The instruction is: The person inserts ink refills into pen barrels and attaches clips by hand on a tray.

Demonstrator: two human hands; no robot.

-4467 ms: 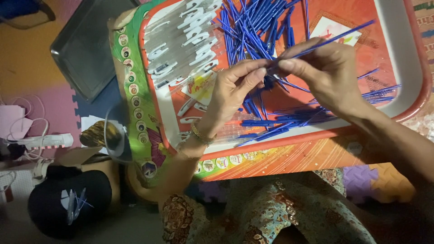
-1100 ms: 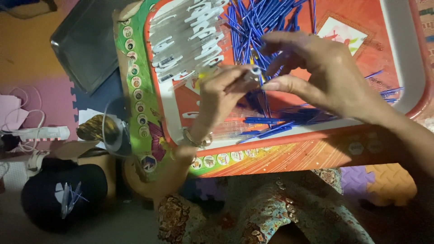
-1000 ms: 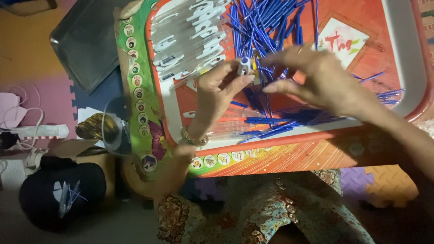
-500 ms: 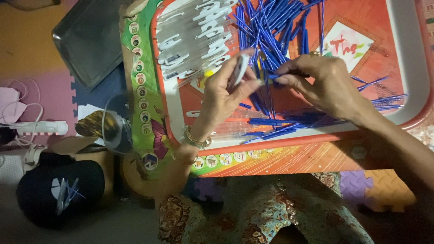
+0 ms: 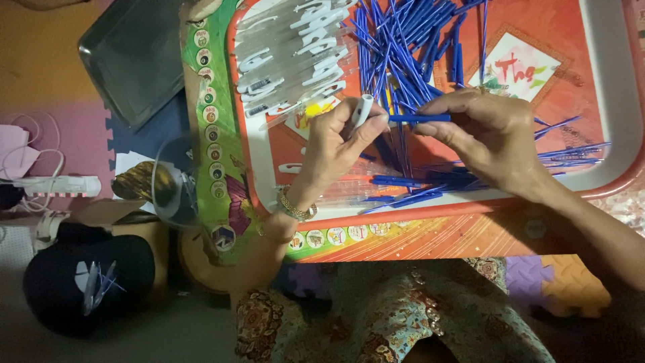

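Observation:
My left hand [image 5: 334, 144] pinches a clear pen barrel [image 5: 362, 109] with a white end, held up over the red tray [image 5: 608, 101]. My right hand [image 5: 492, 138] grips a blue refill [image 5: 418, 118] lying level, its left tip at the barrel's mouth. Behind the hands lies a heap of blue refills [image 5: 403, 40]. A row of clear pen barrels with white clips [image 5: 289, 57] fills the tray's far left. More blue refills [image 5: 410, 188] lie near the tray's front rim, under my wrists.
The tray rests on a low colourful table [image 5: 215, 148]. A grey metal tray [image 5: 134, 54] lies on the floor at the left, near a clear cup [image 5: 171, 185], a white power strip [image 5: 54, 186] and a dark cap [image 5: 87, 282]. Foam floor mats surround the table.
My left hand has lifted a clear barrel upright, and my right hand has picked one blue refill and brought its tip to the barrel's mouth.

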